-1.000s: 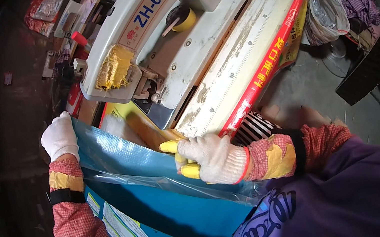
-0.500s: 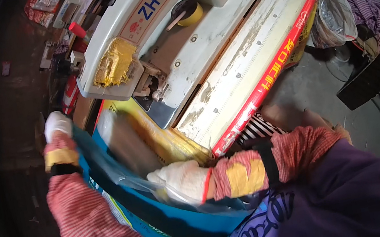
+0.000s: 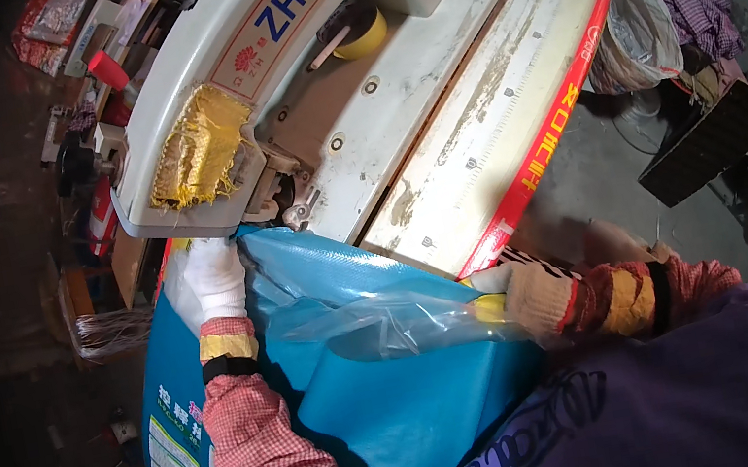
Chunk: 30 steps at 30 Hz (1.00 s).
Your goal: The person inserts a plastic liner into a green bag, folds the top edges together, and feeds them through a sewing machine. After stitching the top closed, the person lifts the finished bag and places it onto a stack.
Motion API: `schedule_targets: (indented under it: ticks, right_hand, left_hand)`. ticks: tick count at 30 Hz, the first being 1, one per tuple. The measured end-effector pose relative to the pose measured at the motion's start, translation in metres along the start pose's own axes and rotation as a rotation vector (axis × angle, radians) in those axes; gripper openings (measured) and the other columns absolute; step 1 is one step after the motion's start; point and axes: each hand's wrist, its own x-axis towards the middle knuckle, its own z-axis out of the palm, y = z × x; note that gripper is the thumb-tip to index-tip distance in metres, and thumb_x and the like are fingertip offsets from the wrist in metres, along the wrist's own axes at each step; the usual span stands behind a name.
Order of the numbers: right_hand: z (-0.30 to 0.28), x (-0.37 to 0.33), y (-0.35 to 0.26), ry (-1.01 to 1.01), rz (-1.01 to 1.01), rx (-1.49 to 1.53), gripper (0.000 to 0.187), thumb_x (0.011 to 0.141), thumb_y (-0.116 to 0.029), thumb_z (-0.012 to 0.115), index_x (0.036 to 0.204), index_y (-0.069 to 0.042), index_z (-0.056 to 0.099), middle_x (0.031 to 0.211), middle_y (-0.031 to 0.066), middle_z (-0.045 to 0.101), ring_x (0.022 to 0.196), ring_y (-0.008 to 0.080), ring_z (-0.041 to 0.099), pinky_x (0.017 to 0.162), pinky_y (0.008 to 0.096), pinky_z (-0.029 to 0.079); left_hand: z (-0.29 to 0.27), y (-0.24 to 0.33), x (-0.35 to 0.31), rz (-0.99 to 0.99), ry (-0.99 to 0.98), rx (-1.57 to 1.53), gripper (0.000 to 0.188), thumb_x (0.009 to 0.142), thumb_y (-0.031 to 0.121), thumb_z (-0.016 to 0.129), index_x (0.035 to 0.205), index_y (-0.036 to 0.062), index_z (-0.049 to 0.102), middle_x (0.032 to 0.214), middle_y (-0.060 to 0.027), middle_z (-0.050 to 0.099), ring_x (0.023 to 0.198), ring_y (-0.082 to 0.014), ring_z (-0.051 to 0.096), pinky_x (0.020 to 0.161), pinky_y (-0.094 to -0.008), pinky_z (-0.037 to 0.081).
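A large blue woven sack (image 3: 395,410) with a clear plastic liner (image 3: 389,321) stands against the front of a pale industrial sewing machine (image 3: 167,140). Its mouth edge lies just below the machine's presser foot (image 3: 300,209). My left hand (image 3: 217,276), in a white glove, grips the sack's edge under the machine head; its fingertips are partly hidden there. At the other end of the mouth, my right hand (image 3: 527,294), also gloved, is closed on the sack edge and liner beside the work table's corner. Between the two hands the edge is stretched.
A white table (image 3: 475,126) with a red front strip carries the machine. A yellow tape roll (image 3: 362,35) sits on the machine bed. Boxes and small goods crowd the left back. On the floor at right are a white bag (image 3: 640,37) and a dark box (image 3: 702,136).
My left hand has moved right and down to the machine head, and my right hand has moved right. The sack mouth went from gaping to drawn flat along the machine's front.
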Motion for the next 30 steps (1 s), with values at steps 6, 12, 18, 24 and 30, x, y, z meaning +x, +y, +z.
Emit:
schedule_targets:
  ticks: [6, 12, 18, 24, 30]
  right_hand:
    - [0.003, 0.0, -0.064, -0.04, 0.338, 0.934, 0.032, 0.088, -0.034, 0.056, 0.114, -0.014, 0.06, 0.092, 0.0045, 0.062, 0.065, 0.0146, 0.058, 0.055, 0.0261, 0.05]
    - [-0.007, -0.004, -0.101, -0.097, 0.45, 0.764, 0.031, 0.089, -0.022, 0.053, 0.118, -0.016, 0.058, 0.084, 0.0067, 0.062, 0.065, 0.0157, 0.059, 0.054, 0.0256, 0.049]
    - [-0.021, -0.012, -0.129, -0.104, 0.316, -0.465, 0.024, 0.078, -0.018, 0.064, 0.102, -0.013, 0.065, 0.076, 0.0158, 0.063, 0.068, 0.0266, 0.063, 0.065, 0.0335, 0.051]
    - [-0.029, -0.007, -0.123, -0.372, 0.347, -0.632, 0.028, 0.084, -0.032, 0.056, 0.103, -0.013, 0.064, 0.078, 0.0101, 0.065, 0.07, 0.0256, 0.064, 0.066, 0.0335, 0.051]
    - [-0.028, -0.006, -0.131, -0.342, 0.751, -0.597, 0.047, 0.088, -0.051, 0.044, 0.108, -0.012, 0.061, 0.082, 0.009, 0.066, 0.076, 0.025, 0.065, 0.072, 0.0344, 0.05]
  left_hand:
    - [0.024, -0.02, -0.006, 0.052, 0.079, -0.348, 0.035, 0.073, -0.003, 0.06, 0.107, 0.0049, 0.057, 0.103, -0.0131, 0.06, 0.092, -0.0282, 0.058, 0.082, -0.033, 0.047]
    - [0.03, -0.012, -0.003, -0.049, 0.164, -0.664, 0.027, 0.074, -0.004, 0.054, 0.099, 0.0041, 0.061, 0.092, -0.0113, 0.063, 0.087, -0.0264, 0.06, 0.078, -0.0327, 0.047]
    - [0.012, -0.007, 0.005, 0.064, -0.081, -0.261, 0.022, 0.076, 0.009, 0.057, 0.097, 0.0088, 0.064, 0.092, -0.0168, 0.061, 0.089, -0.0353, 0.057, 0.077, -0.0367, 0.047]
    - [-0.015, 0.007, -0.03, -0.243, -0.469, -0.456, 0.022, 0.089, 0.01, 0.053, 0.107, -0.0002, 0.061, 0.094, -0.014, 0.064, 0.09, -0.0233, 0.06, 0.082, -0.0262, 0.044]
    - [-0.025, 0.029, -0.012, -0.301, -0.446, -0.788, 0.019, 0.084, 0.011, 0.056, 0.1, 0.0065, 0.066, 0.087, -0.0145, 0.065, 0.082, -0.0257, 0.063, 0.075, -0.0293, 0.047]
